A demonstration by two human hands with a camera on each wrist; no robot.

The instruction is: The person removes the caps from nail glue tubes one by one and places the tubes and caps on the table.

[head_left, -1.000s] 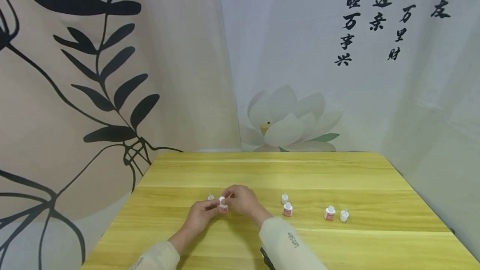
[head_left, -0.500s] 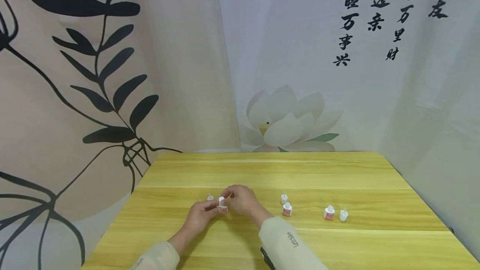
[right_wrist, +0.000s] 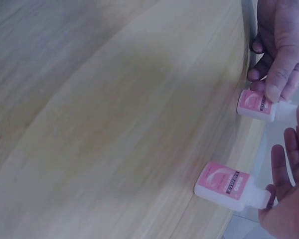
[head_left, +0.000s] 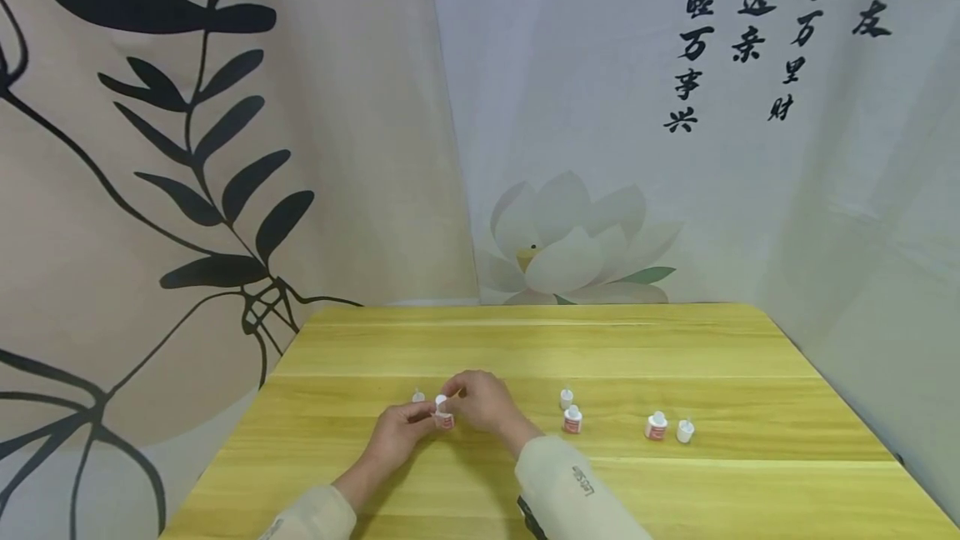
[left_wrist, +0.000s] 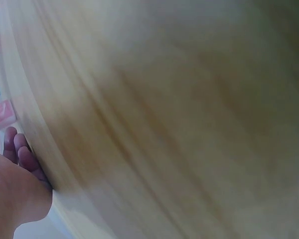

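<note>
My left hand (head_left: 397, 432) grips a small white bottle with a pink label (head_left: 445, 421) by its body, keeping it upright low over the table. From the other side my right hand (head_left: 480, 400) has thumb and fingers at the white top (head_left: 441, 401) of that same bottle. The right wrist view shows the left fingers (right_wrist: 276, 82) across the label of the bottle (right_wrist: 254, 103), while the right fingers partly hide its top. A small white piece with a thin upright stem (head_left: 417, 396) stands just behind the left fingertips.
To the right of the hands stands a matching bottle (head_left: 572, 419) with a stemmed white piece (head_left: 566, 398) behind it. Farther right is another bottle (head_left: 656, 426) beside a third stemmed piece (head_left: 686, 431). The wooden table (head_left: 600, 348) meets printed curtains at the back.
Both hands keep the same hold on the bottle. The whole head view has shifted slightly left; no other clear movement shows.
</note>
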